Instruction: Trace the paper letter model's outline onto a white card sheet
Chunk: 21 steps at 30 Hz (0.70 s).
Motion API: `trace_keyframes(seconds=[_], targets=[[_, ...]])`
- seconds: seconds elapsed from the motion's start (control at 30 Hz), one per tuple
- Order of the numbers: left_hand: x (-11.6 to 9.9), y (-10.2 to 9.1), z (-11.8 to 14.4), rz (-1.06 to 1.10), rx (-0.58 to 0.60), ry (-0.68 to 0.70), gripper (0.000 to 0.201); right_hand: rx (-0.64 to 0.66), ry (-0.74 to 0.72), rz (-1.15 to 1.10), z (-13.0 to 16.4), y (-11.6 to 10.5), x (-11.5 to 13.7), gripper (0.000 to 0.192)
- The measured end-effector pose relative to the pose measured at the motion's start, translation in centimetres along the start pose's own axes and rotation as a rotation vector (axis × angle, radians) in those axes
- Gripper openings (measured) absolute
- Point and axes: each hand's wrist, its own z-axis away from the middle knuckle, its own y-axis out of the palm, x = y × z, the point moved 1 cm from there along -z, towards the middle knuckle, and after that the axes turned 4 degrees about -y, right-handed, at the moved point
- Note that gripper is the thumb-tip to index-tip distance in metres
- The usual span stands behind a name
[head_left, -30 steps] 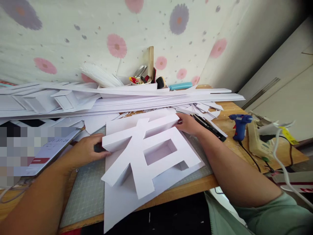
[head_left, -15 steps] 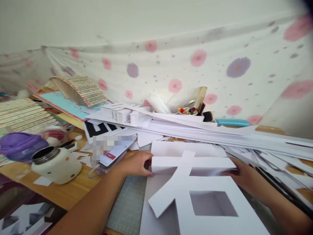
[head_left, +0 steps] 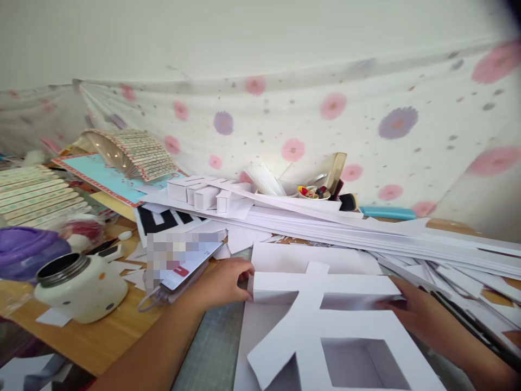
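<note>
While it lies flat on a white sheet (head_left: 264, 331) over the grey cutting mat (head_left: 211, 347), the white foam-board character (head_left: 325, 326) shows as a boxy, raised shape: a long top bar, a slanting stroke running down to the left, and a square well cut through its lower right part. It sits toward the near edge of the bench (head_left: 97, 331), right of the middle, and its lower part runs out of view. Its faces are plain white, and the side walls stand upright and throw soft shadow into the well.

Just behind it a deep stack of white boards (head_left: 366, 228) runs along the far edge toward the right corner, leaving only a narrow gap. To its left the mat and bare wood lie open as far as a phone (head_left: 179, 260) and a white jar (head_left: 81, 288) nearer the left edge. On the right, a dark strip-like tool (head_left: 468, 320) lies just beside the wrist.

The left hand (head_left: 223, 282) has its fingers curled and closed on the left end of the top bar, thumb on the near side. The right hand (head_left: 411, 309) is pressed against the right end of the same bar, fingers laid together along its wall; whether it grips or only pushes cannot be told.
</note>
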Motion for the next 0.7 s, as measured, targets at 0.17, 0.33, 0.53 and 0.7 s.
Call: trace_keyframes(seconds=[0.17,0.33,0.53,0.7], targets=[[-0.1,0.3,-0.3,0.017,-0.031,-0.007,0.022,0.047,0.028,0.020,0.3,-0.8,1.0,0.026],[-0.8,-0.1,-0.4,-0.004,-0.007,0.000,0.031,0.034,0.030,0.050,0.2,-0.9,1.3,0.023],[-2.3,-0.2,-0.4,-0.145,-0.018,-0.023,0.028,-0.008,0.049,0.083,0.3,-1.3,2.7,0.014],[-1.4,0.6,-1.1,-0.171,-0.060,0.021,0.024,-0.053,0.059,0.100,0.5,-1.6,3.5,0.017]])
